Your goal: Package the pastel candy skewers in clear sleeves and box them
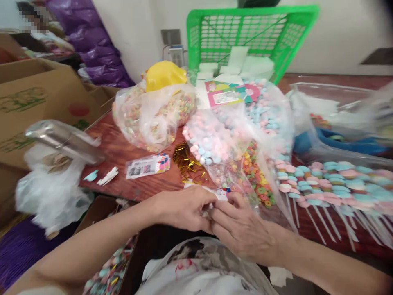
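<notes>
My left hand (187, 208) and my right hand (241, 223) meet at the table's front edge, fingers closed together. Whatever lies between their fingertips is mostly hidden; a small printed card or packet (223, 193) shows just behind them. Gold tinsel strips (186, 159) lie on the table beyond my left hand. To their left is a stack of printed labels (147, 166). Bags of pink and blue candies (211, 139) and a bag of colourful ring candies (258, 176) lie beyond my right hand.
Candy skewers on white sticks (334, 184) cover the right side. A green basket (251, 14) stands at the back. A bag with a yellow item (166, 76), a metal flask (66, 141) and a cardboard box (46, 94) are at left. An open box of candies (107, 266) sits below.
</notes>
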### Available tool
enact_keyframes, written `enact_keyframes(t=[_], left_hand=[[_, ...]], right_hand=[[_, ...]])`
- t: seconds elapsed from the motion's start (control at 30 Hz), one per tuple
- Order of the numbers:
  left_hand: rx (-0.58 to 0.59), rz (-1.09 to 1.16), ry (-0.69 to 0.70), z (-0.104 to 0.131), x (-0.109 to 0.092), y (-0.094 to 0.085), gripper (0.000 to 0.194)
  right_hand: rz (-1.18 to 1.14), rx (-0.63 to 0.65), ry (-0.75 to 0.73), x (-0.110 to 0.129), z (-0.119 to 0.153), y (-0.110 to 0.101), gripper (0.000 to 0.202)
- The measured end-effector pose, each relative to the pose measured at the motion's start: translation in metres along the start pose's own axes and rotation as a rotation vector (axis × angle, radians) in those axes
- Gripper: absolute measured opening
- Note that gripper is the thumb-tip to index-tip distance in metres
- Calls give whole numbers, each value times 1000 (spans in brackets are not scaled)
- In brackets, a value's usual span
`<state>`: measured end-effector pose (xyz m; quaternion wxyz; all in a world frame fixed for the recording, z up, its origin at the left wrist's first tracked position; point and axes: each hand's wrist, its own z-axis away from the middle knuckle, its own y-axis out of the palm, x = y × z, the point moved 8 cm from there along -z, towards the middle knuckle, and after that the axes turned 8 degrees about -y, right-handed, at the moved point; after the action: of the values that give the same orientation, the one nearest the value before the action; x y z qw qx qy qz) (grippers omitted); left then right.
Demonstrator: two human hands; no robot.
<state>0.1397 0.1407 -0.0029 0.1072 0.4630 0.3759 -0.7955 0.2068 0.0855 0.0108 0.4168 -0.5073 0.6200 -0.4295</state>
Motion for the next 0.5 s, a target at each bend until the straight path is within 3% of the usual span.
enact_keyframes(t=[0.07, 0.13, 0.2, 0.23, 0.3, 0.37, 0.43, 0.5], left_hand=[[-343, -414, 94, 5, -17, -24, 36], [-598, -696, 168, 9, -25, -33, 48], [-789, -755, 224, 9, -23, -33, 50], [-870, -671, 236, 9, -18, -34, 49], [-981, -243, 240, 11, 1, -39, 51], [-964, 443, 167, 11, 35, -41, 51], [-835, 1065, 14, 6, 65, -31, 33], [-665, 1413, -108, 5, 74, -23, 23]], right_hand=[[113, 25, 88, -20, -6, 0, 19], [208, 25, 192, -46, -11, 0, 17], [229, 5, 361, -77, -13, -1, 10], [234, -24, 451, -90, -14, -3, 9], [245, -94, 589, -106, -17, -6, 9], [228, -215, 691, -108, -21, -8, 14], [193, -381, 750, -98, -24, -10, 20], [185, -528, 725, -79, -28, -11, 24]])
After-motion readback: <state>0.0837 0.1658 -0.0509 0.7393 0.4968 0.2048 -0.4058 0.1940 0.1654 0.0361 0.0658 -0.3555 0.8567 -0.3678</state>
